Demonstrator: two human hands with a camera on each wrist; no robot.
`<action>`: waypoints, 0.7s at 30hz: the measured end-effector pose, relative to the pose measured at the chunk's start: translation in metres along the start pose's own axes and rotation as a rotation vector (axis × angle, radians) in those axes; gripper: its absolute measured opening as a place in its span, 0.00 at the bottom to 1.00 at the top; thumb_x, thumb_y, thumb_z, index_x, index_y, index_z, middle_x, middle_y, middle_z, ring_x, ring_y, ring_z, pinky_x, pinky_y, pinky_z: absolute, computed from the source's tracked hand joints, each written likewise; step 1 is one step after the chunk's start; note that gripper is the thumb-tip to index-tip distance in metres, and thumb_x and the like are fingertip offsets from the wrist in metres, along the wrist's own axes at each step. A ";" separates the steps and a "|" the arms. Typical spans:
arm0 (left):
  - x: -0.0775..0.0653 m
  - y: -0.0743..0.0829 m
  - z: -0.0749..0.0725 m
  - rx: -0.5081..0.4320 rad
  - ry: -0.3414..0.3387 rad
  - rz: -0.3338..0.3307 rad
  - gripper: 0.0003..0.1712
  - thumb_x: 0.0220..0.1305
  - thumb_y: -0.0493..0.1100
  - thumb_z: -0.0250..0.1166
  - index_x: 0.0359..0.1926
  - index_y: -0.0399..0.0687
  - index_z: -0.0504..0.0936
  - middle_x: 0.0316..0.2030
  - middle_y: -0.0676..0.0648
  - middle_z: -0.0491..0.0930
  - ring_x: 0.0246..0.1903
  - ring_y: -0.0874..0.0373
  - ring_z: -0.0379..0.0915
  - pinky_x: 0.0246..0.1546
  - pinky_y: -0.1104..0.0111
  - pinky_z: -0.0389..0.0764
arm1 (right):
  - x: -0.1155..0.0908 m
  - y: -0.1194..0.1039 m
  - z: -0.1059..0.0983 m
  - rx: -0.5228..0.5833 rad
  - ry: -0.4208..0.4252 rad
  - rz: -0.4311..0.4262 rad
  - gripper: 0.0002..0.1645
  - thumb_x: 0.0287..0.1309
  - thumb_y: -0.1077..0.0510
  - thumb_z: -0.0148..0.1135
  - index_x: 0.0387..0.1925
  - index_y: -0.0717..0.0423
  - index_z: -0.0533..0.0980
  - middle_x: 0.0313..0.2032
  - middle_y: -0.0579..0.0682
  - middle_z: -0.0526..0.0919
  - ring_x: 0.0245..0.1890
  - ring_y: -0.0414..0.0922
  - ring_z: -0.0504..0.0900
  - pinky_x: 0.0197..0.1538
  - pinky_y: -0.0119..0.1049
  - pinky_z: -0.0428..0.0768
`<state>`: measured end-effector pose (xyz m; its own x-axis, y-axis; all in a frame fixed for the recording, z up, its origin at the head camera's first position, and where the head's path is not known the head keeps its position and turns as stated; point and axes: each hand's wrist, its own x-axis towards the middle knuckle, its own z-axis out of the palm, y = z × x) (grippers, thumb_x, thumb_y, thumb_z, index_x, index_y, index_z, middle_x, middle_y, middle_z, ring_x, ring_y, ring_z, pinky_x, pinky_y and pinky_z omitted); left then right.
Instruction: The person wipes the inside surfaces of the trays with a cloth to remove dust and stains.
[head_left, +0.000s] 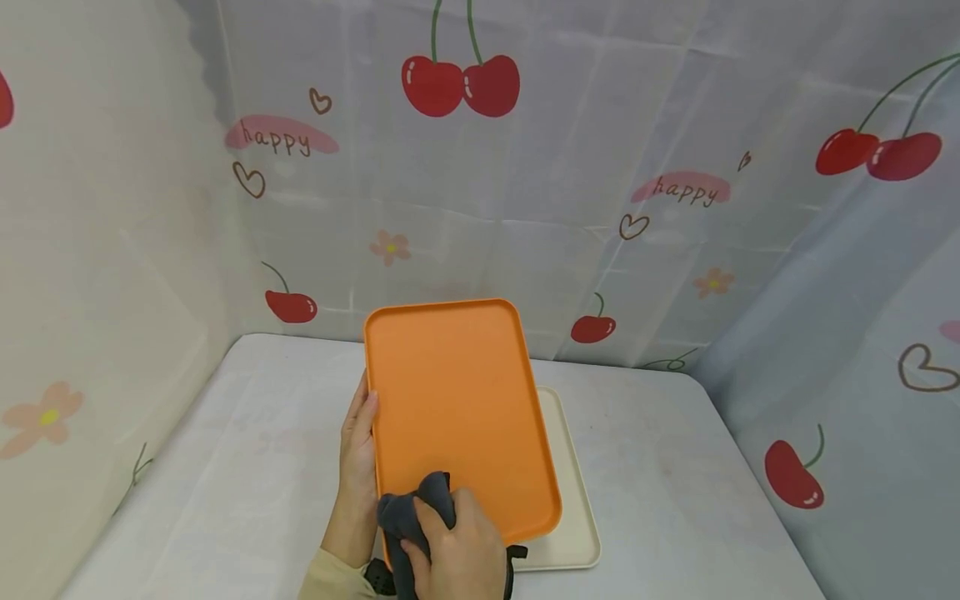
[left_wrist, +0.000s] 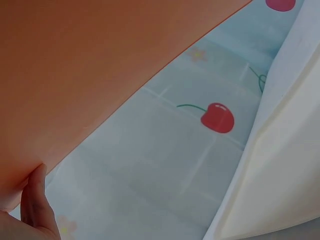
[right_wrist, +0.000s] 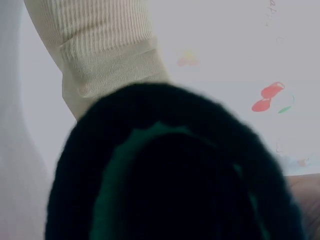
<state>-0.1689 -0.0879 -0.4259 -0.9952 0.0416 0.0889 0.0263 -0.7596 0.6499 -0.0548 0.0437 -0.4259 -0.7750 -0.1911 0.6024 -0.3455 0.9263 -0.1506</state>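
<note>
An orange rectangular tray is held up at a tilt, its flat inner face showing in the head view. My left hand grips its left edge; in the left wrist view, the fingers press against the tray's orange surface. Bunched in my right hand is a dark grey cloth, which overlaps the tray's lower left corner. The cloth looms dark and blurred in the right wrist view, hiding most of that hand.
Behind the orange tray, a cream tray lies on the white-covered table. Curtains printed with cherries enclose the table at the back and both sides. A beige sleeve crosses the right wrist view.
</note>
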 end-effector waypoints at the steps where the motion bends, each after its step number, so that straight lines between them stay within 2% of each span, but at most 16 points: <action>1: 0.000 0.000 0.000 0.017 0.004 -0.004 0.30 0.79 0.47 0.43 0.78 0.58 0.49 0.65 0.60 0.69 0.59 0.66 0.72 0.57 0.73 0.78 | 0.000 0.000 0.000 -0.001 -0.004 -0.004 0.28 0.26 0.45 0.85 0.38 0.41 0.87 0.28 0.46 0.72 0.21 0.35 0.64 0.21 0.25 0.64; 5: 0.000 -0.001 -0.001 0.049 0.009 -0.014 0.31 0.79 0.47 0.44 0.78 0.58 0.49 0.66 0.61 0.68 0.59 0.67 0.72 0.57 0.73 0.78 | -0.002 -0.002 -0.002 -0.010 -0.022 -0.025 0.28 0.24 0.45 0.85 0.37 0.41 0.87 0.28 0.45 0.72 0.22 0.36 0.65 0.21 0.24 0.63; 10: 0.001 0.000 -0.001 0.033 0.027 -0.022 0.31 0.78 0.47 0.45 0.77 0.58 0.50 0.64 0.60 0.71 0.57 0.66 0.74 0.55 0.73 0.79 | -0.004 -0.002 -0.004 -0.012 -0.038 -0.039 0.27 0.25 0.44 0.84 0.37 0.39 0.86 0.28 0.44 0.72 0.21 0.35 0.65 0.21 0.24 0.63; 17: 0.000 0.001 0.001 -0.067 -0.022 -0.002 0.32 0.78 0.46 0.44 0.78 0.55 0.47 0.62 0.59 0.74 0.57 0.65 0.75 0.55 0.71 0.79 | -0.006 0.006 -0.003 0.078 -0.072 0.030 0.26 0.29 0.46 0.83 0.39 0.36 0.86 0.29 0.42 0.73 0.22 0.34 0.66 0.22 0.24 0.67; 21: -0.001 0.001 0.001 -0.095 -0.041 0.011 0.32 0.79 0.45 0.43 0.78 0.53 0.47 0.60 0.58 0.75 0.55 0.64 0.77 0.54 0.71 0.80 | -0.008 0.013 -0.003 0.103 -0.053 0.047 0.26 0.28 0.47 0.84 0.39 0.35 0.86 0.30 0.42 0.74 0.22 0.34 0.68 0.22 0.24 0.68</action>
<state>-0.1681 -0.0879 -0.4250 -0.9901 0.0580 0.1275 0.0260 -0.8184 0.5740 -0.0516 0.0583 -0.4302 -0.8175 -0.1681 0.5508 -0.3589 0.8967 -0.2590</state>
